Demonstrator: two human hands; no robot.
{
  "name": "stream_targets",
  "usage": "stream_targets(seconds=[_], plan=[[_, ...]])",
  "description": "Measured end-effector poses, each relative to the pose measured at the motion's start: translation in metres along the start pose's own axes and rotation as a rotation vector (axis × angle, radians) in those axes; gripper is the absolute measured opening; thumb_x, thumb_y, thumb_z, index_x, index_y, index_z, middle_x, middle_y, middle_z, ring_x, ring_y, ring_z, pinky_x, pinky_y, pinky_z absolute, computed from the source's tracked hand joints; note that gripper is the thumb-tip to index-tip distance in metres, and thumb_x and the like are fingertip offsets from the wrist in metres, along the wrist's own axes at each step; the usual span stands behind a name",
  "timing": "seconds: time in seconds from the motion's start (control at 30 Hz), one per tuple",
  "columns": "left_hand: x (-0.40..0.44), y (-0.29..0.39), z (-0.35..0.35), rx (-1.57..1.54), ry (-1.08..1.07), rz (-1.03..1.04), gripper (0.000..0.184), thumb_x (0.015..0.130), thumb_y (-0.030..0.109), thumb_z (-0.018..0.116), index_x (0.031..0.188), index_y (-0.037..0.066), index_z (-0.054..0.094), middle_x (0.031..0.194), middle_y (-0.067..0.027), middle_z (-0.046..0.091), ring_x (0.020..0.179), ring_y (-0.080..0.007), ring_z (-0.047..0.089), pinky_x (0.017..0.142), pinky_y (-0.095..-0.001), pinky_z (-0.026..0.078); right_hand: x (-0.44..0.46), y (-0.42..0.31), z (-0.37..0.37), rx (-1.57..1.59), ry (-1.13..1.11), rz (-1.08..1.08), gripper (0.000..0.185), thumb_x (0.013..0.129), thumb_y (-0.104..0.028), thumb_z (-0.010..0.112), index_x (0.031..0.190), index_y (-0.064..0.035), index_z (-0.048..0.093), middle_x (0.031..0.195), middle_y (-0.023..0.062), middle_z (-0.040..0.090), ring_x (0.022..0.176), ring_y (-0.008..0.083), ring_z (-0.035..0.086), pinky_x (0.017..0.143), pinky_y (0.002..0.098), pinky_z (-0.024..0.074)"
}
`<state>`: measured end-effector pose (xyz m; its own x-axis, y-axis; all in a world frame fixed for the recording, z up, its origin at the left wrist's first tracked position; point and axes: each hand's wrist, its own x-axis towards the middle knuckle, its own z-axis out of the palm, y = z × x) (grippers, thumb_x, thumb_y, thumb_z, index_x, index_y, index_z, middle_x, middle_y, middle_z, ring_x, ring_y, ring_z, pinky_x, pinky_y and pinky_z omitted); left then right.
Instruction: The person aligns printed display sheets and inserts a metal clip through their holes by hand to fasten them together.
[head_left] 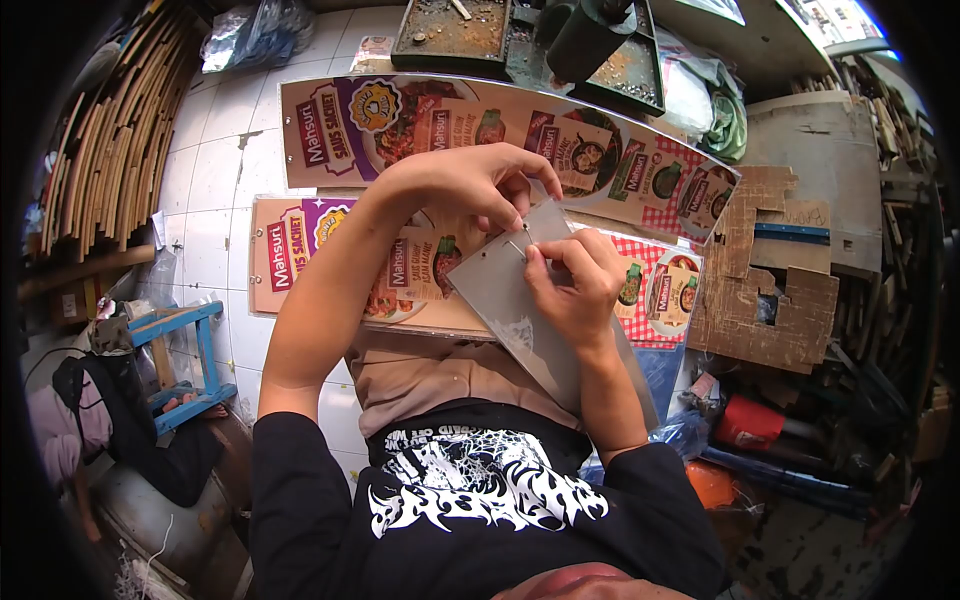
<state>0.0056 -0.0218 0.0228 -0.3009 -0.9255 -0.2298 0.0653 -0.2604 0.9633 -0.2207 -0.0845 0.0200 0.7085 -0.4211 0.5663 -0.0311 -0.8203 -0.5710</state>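
A grey flat panel [540, 335] with small holes near its top edge lies slanted over my lap, its upper corner between my hands. My left hand [480, 185] curls over that corner with thumb and fingers closed; what they grip is too small to make out. At the panel's top edge, my right hand [580, 275] pinches a short thin metal wire [517, 247] between thumb and forefinger. Two long printed "Mahsuri" food banners lie beneath: the far banner [330, 125] and the near banner [275, 265], which my left forearm and the panel partly cover.
Beyond the banners stands a dark metal machine [590, 45] with a grimy tray [455, 35]. Cut cardboard [740, 290] lies at right, beside stacked boards. Wooden strips [115, 130] lean at left above a blue frame [190, 365]. White tiles [215, 140] show on the floor.
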Motion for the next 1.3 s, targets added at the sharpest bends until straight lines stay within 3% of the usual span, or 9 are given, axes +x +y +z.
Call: stream_targets(seconds=[0.07, 0.13, 0.23, 1.3], plan=[[0.0003, -0.0008, -0.0002, -0.007, -0.001, 0.003, 0.06, 0.078, 0.002, 0.073, 0.136, 0.003, 0.057, 0.082, -0.0012, 0.063, 0.066, -0.0069, 0.058, 0.058, -0.0221, 0.049, 0.0005, 0.0001, -0.0003, -0.012, -0.017, -0.001, 0.012, 0.073, -0.002, 0.081, 0.075, -0.0048, 0.07, 0.066, 0.0042, 0.057, 0.057, 0.0189, 0.055, 0.052, 0.0321, 0.0408], [0.0006, -0.0015, -0.0003, -0.009, -0.002, 0.007, 0.06, 0.078, 0.003, 0.074, 0.136, 0.003, 0.057, 0.082, -0.0016, 0.064, 0.066, -0.0069, 0.059, 0.059, -0.0223, 0.049, 0.0006, -0.0001, 0.0014, 0.009, 0.006, -0.001, 0.015, 0.072, -0.004, 0.08, 0.072, -0.0084, 0.065, 0.062, 0.0023, 0.05, 0.056, 0.0207, 0.05, 0.055, 0.0363, 0.0372], [-0.0005, 0.0011, -0.0001, 0.009, -0.003, 0.002, 0.06, 0.078, 0.003, 0.074, 0.136, 0.003, 0.056, 0.083, -0.0019, 0.065, 0.067, -0.0071, 0.06, 0.059, -0.0222, 0.05, 0.002, -0.0022, 0.0006, 0.012, 0.001, 0.008, 0.016, 0.072, -0.005, 0.08, 0.071, -0.0084, 0.065, 0.062, 0.0022, 0.049, 0.056, 0.0208, 0.05, 0.055, 0.0364, 0.0372], [0.0003, -0.0033, -0.003, 0.018, -0.004, 0.009, 0.059, 0.078, 0.002, 0.075, 0.134, 0.003, 0.058, 0.084, -0.0023, 0.066, 0.075, -0.009, 0.063, 0.063, -0.0247, 0.053, 0.0024, 0.0018, -0.0001, -0.016, -0.07, 0.017, 0.017, 0.073, -0.009, 0.081, 0.07, -0.0101, 0.064, 0.062, 0.0011, 0.05, 0.057, 0.0214, 0.049, 0.06, 0.0373, 0.0362]])
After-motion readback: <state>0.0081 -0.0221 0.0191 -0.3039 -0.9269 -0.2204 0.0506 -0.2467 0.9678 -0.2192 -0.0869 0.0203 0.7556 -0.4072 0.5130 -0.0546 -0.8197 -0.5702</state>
